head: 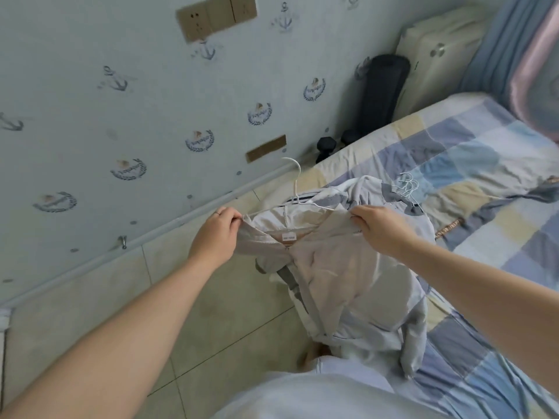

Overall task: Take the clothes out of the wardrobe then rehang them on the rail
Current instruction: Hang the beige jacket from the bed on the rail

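A pale grey jacket (341,267) hangs on a white wire hanger (295,182) at the bed's near corner, its lower part draped over the bed edge. My left hand (216,234) pinches the jacket's left shoulder by the collar. My right hand (378,226) grips the right shoulder. Under the jacket lie more light garments (402,201) with several white hanger hooks (406,184) sticking out onto the bed. No wardrobe or rail is in view.
The bed (472,164) with a blue, grey and cream checked sheet fills the right side. Tiled floor (211,322) lies between it and the anchor-patterned wall (90,116). Black dumbbells (326,146) and a black roll (384,86) stand by the wall at the bed's head.
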